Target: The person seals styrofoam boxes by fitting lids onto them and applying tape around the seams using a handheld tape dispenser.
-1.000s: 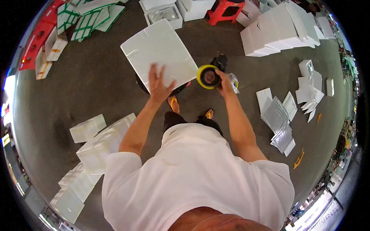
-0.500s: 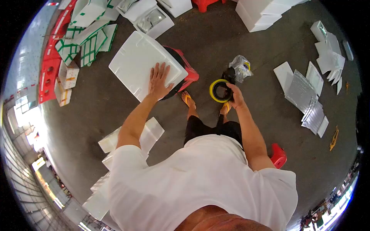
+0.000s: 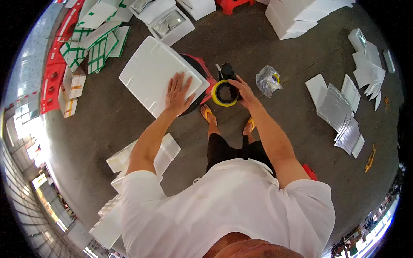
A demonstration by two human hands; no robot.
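My left hand [image 3: 176,95] lies flat with spread fingers on the lid of a white foam box [image 3: 157,71]. The box rests on a round black top with a red stool [image 3: 209,75] under it. My right hand [image 3: 244,91] is closed round a black tape dispenser [image 3: 226,71] loaded with a roll of yellow tape [image 3: 224,93]. The dispenser is just right of the box, close to the red stool's edge. Its handle is partly hidden by my fingers.
A plastic-wrapped tape roll [image 3: 268,81] lies on the floor to the right. Foam sheets [image 3: 333,103] lie farther right. Foam boxes [image 3: 297,17] are stacked at the back, with green-taped foam pieces [image 3: 103,49] at the left. More foam boxes [image 3: 165,152] lie beside my left arm.
My right hand has moved left with the tape dispenser, bringing it nearer the foam box. My left hand stays flat on the lid.
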